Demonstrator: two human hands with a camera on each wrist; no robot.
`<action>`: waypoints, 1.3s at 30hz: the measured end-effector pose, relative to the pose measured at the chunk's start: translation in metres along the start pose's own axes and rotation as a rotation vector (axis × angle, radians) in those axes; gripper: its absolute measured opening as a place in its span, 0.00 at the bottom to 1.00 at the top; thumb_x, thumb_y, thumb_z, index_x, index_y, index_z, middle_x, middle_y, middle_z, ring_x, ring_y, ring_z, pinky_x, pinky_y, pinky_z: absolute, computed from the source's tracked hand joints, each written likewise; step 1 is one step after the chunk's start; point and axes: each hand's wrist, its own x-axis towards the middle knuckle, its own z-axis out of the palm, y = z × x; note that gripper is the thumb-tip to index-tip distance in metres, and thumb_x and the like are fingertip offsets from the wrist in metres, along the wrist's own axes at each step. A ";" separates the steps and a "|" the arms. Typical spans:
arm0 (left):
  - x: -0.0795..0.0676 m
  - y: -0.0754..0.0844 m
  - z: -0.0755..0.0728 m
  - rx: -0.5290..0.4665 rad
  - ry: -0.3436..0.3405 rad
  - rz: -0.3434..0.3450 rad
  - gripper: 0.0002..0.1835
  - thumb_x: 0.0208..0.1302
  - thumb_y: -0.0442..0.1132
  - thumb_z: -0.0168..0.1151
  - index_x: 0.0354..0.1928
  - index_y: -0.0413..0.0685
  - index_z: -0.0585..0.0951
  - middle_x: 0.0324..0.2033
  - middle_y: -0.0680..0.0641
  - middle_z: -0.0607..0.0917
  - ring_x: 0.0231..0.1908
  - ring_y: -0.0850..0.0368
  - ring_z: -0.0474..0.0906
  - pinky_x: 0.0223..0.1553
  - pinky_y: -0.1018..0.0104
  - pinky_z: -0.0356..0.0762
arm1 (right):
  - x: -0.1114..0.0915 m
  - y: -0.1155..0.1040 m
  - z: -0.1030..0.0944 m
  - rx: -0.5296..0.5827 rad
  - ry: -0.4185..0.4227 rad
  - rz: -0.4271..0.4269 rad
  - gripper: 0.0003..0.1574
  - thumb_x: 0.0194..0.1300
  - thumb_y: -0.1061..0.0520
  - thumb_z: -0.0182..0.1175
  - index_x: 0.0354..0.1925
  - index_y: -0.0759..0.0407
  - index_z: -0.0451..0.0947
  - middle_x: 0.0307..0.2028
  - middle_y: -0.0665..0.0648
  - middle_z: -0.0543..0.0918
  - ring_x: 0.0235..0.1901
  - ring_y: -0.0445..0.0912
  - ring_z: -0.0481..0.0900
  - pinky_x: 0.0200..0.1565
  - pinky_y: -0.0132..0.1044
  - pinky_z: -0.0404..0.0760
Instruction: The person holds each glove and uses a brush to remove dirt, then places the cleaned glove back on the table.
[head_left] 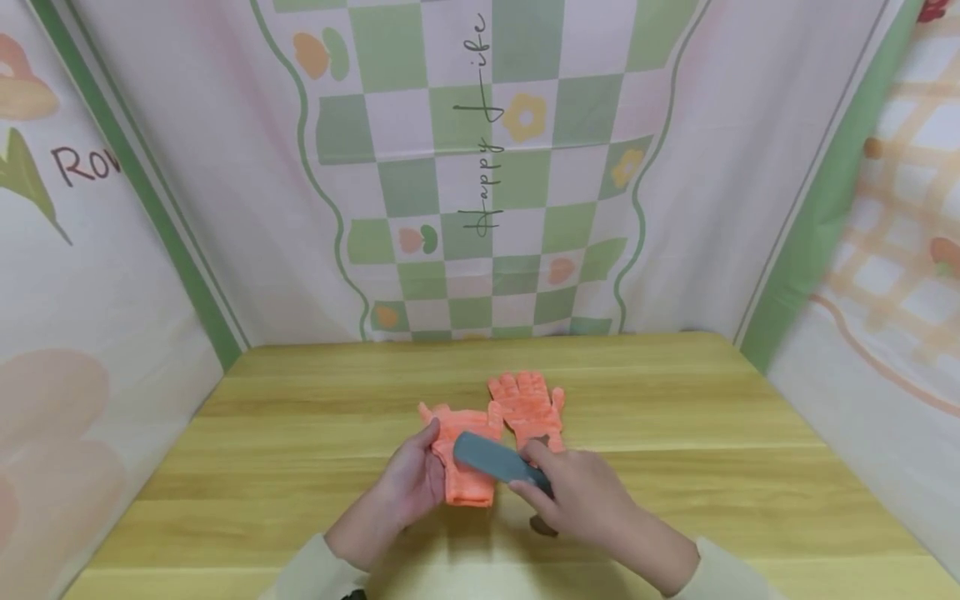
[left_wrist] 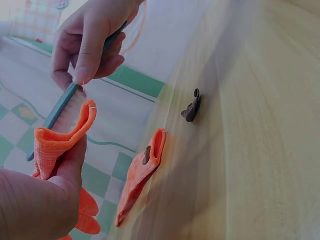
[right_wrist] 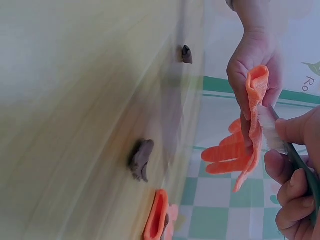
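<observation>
Our left sleeve (head_left: pixel 318 571) is nearest; beyond, our left hand (head_left: pixel 412 479) grips an orange glove (head_left: pixel 468 485) above the wooden table (head_left: pixel 750 483); a brush (head_left: pixel 495 462) touches that glove; rightward we see a second glove (head_left: pixel 527 406) lying, then our right hand (head_left: pixel 585 496), fingers curled round the brush

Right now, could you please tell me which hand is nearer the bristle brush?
Right: the right hand grips the bristle brush; the left hand is beside its bristles, holding an orange knit glove.
</observation>
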 end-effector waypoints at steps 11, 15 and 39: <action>0.001 0.002 -0.005 0.038 0.007 0.023 0.26 0.80 0.50 0.31 0.66 0.37 0.59 0.45 0.47 0.84 0.49 0.56 0.80 0.56 0.57 0.74 | -0.009 0.010 -0.016 -0.029 0.003 0.046 0.16 0.64 0.47 0.65 0.43 0.54 0.76 0.15 0.37 0.60 0.14 0.31 0.52 0.16 0.26 0.53; 0.002 0.000 -0.004 0.036 -0.020 0.009 0.23 0.80 0.50 0.30 0.61 0.39 0.64 0.43 0.48 0.85 0.47 0.57 0.81 0.55 0.58 0.75 | -0.004 0.006 -0.016 -0.015 0.024 0.054 0.16 0.67 0.45 0.62 0.43 0.54 0.77 0.17 0.39 0.67 0.14 0.31 0.57 0.16 0.27 0.59; 0.004 -0.004 0.001 0.028 -0.065 0.024 0.28 0.80 0.49 0.28 0.69 0.33 0.54 0.47 0.45 0.84 0.51 0.54 0.80 0.60 0.53 0.70 | 0.003 -0.001 0.005 0.014 -0.052 0.082 0.24 0.70 0.44 0.58 0.44 0.64 0.83 0.25 0.50 0.82 0.14 0.32 0.63 0.15 0.27 0.62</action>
